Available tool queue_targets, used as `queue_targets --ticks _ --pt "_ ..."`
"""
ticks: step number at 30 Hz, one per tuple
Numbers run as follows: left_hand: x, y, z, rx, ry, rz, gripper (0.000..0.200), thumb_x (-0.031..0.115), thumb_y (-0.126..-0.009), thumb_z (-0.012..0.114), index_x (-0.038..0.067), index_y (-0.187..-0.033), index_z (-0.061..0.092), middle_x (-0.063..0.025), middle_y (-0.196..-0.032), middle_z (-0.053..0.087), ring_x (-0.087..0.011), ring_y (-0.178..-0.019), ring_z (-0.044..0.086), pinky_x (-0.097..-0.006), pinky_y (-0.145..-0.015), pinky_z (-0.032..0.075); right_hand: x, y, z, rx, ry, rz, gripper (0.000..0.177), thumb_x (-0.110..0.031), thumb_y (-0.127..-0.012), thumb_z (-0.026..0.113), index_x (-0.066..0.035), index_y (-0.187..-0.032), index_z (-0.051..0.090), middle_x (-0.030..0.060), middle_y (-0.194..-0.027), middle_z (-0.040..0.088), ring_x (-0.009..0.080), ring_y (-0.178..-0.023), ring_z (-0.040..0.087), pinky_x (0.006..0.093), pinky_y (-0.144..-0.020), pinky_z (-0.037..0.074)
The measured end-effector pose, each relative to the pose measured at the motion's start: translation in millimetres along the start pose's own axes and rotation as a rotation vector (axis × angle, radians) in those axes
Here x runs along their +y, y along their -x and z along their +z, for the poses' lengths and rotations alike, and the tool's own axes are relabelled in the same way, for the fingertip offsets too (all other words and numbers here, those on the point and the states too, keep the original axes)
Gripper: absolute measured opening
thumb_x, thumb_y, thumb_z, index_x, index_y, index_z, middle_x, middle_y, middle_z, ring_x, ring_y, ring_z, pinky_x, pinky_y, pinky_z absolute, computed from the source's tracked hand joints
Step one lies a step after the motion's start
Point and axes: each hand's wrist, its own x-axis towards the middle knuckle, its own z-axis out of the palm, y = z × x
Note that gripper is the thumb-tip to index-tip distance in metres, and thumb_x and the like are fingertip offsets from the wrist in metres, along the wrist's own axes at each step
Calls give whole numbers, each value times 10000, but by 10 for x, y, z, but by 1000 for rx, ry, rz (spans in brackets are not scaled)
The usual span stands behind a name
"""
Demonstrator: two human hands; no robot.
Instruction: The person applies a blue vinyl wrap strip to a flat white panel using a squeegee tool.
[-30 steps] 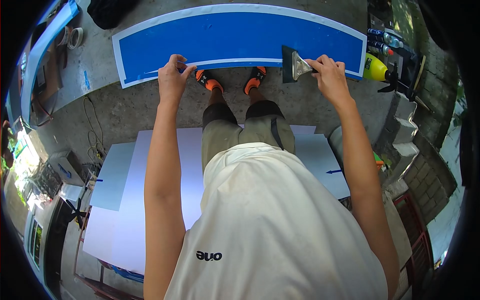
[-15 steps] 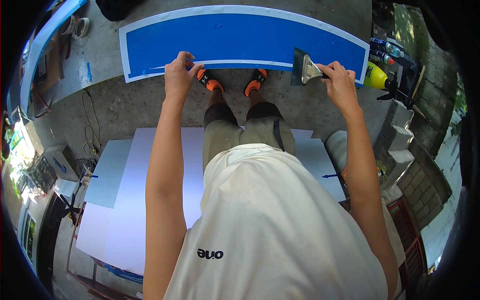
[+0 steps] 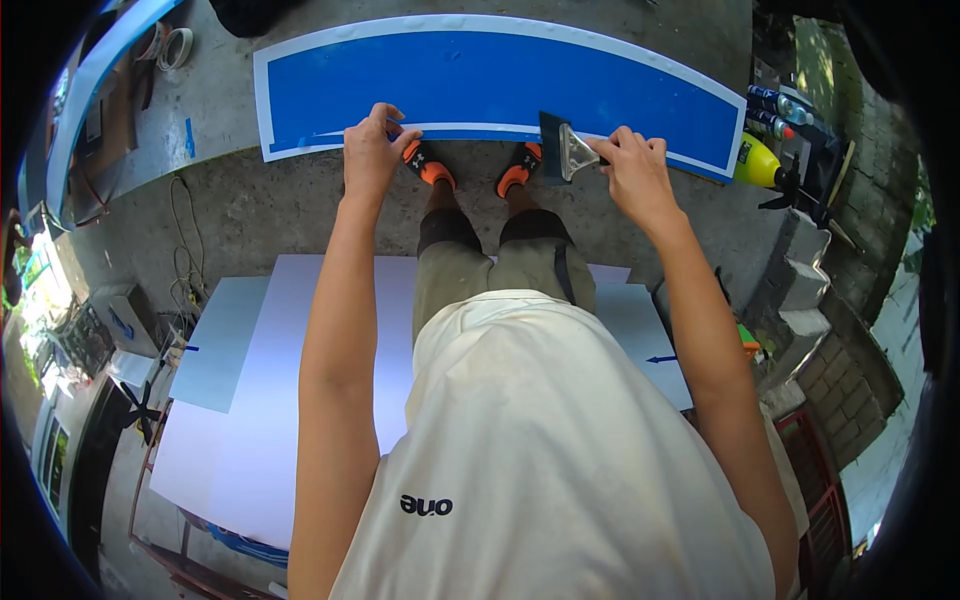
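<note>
A long curved blue panel (image 3: 480, 75) with a white border lies on the grey work table. In my right hand (image 3: 640, 175) is a squeegee (image 3: 575, 153) with a dark rubber blade and a metal handle; its blade rests over the panel's near edge. My left hand (image 3: 375, 150) is at the near edge, left of the middle, with thumb and fingers bent together at a narrow blue film strip (image 3: 470, 134). A white line runs along this strip between the two hands. The fingertips partly hide what they pinch.
Behind me stands a table with large white sheets (image 3: 265, 420). Spray cans (image 3: 770, 110) and a yellow spray bottle (image 3: 757, 160) are beyond the panel's right end. Tape rolls (image 3: 175, 48) lie at the far left. A cord (image 3: 188, 250) hangs at left.
My right hand and the squeegee have moved left along the near edge. My left hand stays at about the same place on the panel. The view has shifted slightly.
</note>
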Motion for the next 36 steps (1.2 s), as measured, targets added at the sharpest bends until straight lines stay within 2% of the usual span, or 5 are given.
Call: queue_targets --ticks 6,15,29,33,36 --pt "-22 -13 12 9 7 9 391 246 -817 918 56 -1064 681 -110 -896 798 -258 -802 768 -374 -723 578 -139 -16 -87 43 -43 -18 417 -15 -892 721 -190 -1268 761 66 -1013 621 246 -1003 622 427 -915 367" --pt "-26 -9 29 39 13 35 397 230 -779 935 60 -1030 678 -104 -865 791 -271 -769 760 -380 -708 581 240 123 -116 20 58 70 449 -2 -867 747 -169 -1284 756 77 -1035 628 257 -1000 622 412 -908 383" --pt "-23 -6 34 44 30 35 392 222 -764 941 58 -1006 679 -105 -853 784 -284 -758 753 -389 -704 581 -696 -346 232 26 5 -66 421 -14 -902 711 -197 -1278 756 65 -1023 625 247 -1003 621 418 -908 368" --pt "-30 -13 31 32 37 28 392 215 -762 940 62 -1014 682 -106 -853 783 -293 -765 752 -396 -711 578 -685 -264 84 51 -43 -84 448 17 -869 684 -181 -1260 775 78 -1006 636 257 -991 635 430 -902 371" --pt "-53 -4 50 35 36 27 392 216 -762 938 63 -1018 683 -104 -854 783 -296 -768 750 -404 -718 577 -323 -79 -169 86 -70 -23 439 -4 -878 712 -190 -1272 771 74 -1013 636 254 -982 628 423 -902 367"
